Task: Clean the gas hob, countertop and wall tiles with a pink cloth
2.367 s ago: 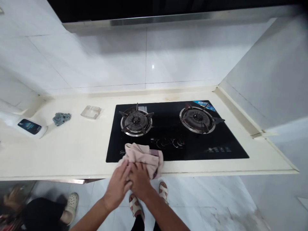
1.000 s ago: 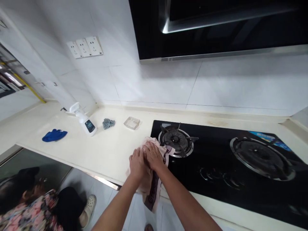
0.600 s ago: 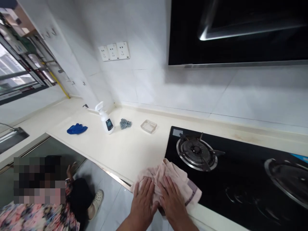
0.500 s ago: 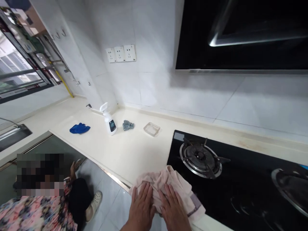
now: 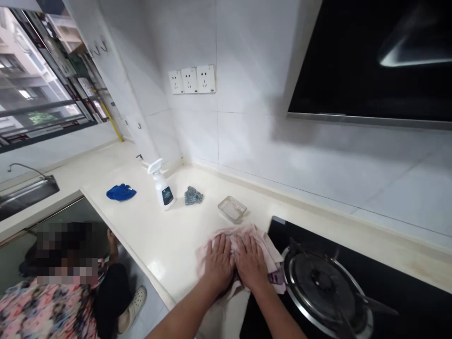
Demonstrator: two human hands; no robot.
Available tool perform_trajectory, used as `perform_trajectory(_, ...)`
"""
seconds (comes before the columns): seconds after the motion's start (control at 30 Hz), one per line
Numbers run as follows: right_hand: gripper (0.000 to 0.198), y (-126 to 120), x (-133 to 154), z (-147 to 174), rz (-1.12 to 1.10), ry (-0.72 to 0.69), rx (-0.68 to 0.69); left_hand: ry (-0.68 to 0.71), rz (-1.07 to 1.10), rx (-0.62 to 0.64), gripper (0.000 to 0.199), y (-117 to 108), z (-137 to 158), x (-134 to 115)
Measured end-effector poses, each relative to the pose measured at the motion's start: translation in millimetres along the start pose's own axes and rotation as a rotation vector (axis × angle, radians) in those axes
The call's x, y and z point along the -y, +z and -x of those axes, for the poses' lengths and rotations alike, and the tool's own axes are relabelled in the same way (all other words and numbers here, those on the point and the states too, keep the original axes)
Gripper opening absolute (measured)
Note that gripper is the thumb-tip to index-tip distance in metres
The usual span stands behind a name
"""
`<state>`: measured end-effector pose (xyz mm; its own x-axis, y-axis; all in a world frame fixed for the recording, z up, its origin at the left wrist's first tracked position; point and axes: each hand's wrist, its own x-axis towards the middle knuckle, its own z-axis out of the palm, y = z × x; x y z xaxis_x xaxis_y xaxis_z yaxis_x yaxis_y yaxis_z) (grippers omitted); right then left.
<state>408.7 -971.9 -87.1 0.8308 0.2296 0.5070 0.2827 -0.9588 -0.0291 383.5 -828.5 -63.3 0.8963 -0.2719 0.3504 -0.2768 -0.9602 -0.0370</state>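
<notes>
A pale pink cloth point(image 5: 273, 254) lies bunched on the cream counter beside the stove's left edge. My left hand point(image 5: 219, 261) presses flat on it, fingers stretched forward. Just beside it, my right hand point(image 5: 250, 261) also rests flat on the cloth with its fingers extended. Beyond the fingertips stands a small clear dish point(image 5: 232, 208), apart from the cloth. A grey scrubbing cloth point(image 5: 193, 196) and a white spray bottle point(image 5: 164, 190) are farther left on the counter.
A blue cloth point(image 5: 121, 192) lies left of the bottle. To the right is a black gas stove point(image 5: 282, 233) with a burner point(image 5: 323, 285), under a dark range hood point(image 5: 370, 70). A person in a floral top point(image 5: 52, 308) crouches at lower left near the cabinets. A sink point(image 5: 30, 193) is far left.
Both hands have pushed the pink cloth forward along the counter toward the wall and closer to the clear dish. The view has shifted left.
</notes>
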Motion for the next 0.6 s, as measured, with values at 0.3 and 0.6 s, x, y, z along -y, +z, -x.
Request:
perform_trajectory(0.3,0.05,45,-28,-129,-0.066,0.005,0.194,-0.101,0.105,0.061,0.055,14,-116,41)
perform_trajectory(0.6,0.05,45,-16,-138,-0.029,0.033,0.16,-0.151,0.095,0.033,0.054,15,-116,58)
